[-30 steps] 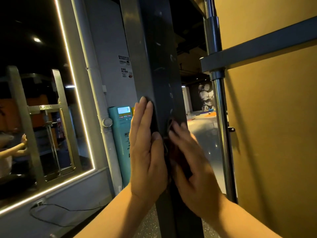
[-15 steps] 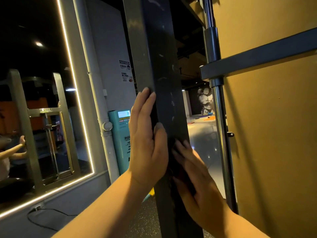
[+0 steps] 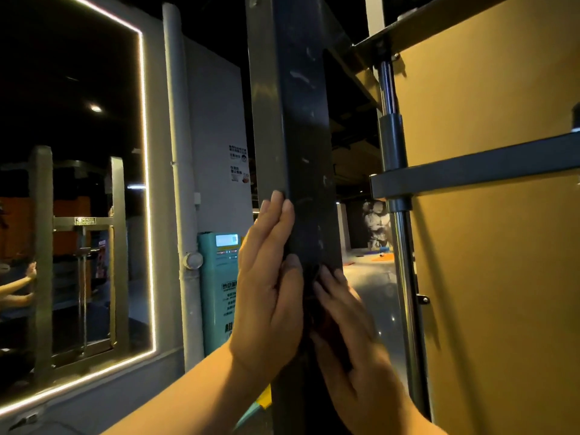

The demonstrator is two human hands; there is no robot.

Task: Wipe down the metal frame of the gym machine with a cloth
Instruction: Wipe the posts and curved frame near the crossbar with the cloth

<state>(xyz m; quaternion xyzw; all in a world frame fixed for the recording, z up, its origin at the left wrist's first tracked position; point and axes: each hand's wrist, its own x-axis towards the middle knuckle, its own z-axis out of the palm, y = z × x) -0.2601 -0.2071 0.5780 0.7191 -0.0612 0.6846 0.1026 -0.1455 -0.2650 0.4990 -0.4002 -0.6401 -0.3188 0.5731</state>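
A dark square upright post of the gym machine frame rises through the middle of the head view, with smears on its face. My left hand lies flat against the post's left side, fingers straight and pointing up. My right hand presses on the post's front face lower down, fingers extended. A dark cloth shows as a dim patch under and between the hands; its edges are hard to tell from the post.
A chrome guide rod with a dark crossbar stands right of the post before an ochre wall panel. On the left are an LED-lit mirror, a white pipe and a teal kiosk.
My view has tilted up along the post. Both hands stay pressed on the post, the right hand lying lower against it than one second ago.
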